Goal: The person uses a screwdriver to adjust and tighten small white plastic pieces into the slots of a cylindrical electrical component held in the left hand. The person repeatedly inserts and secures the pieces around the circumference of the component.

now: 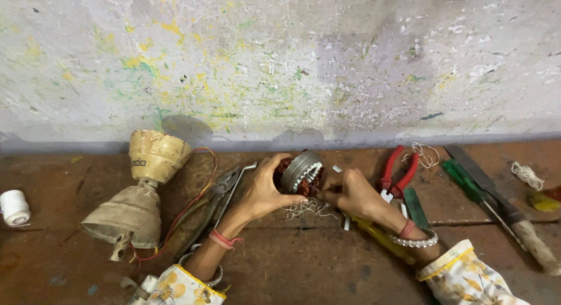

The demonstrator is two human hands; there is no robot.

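My left hand (263,191) grips a round motor stator (299,172) with a grey metal core, copper windings and white lacing, holding it upright on the brown wooden bench (304,264). My right hand (353,194) pinches at the stator's lower right side, fingers closed on the winding or thread there. Loose white thread (307,209) lies under the stator. Both wrists wear red thread; the right also has a beaded bracelet.
A dirty cream fan housing (140,188) with coloured wires lies at left, a white thread spool (14,207) far left. Grey pliers (219,200) sit beside my left hand. Red-handled pliers (398,172), a green screwdriver (473,188) and a file (502,205) lie right. A paint-speckled wall stands behind.
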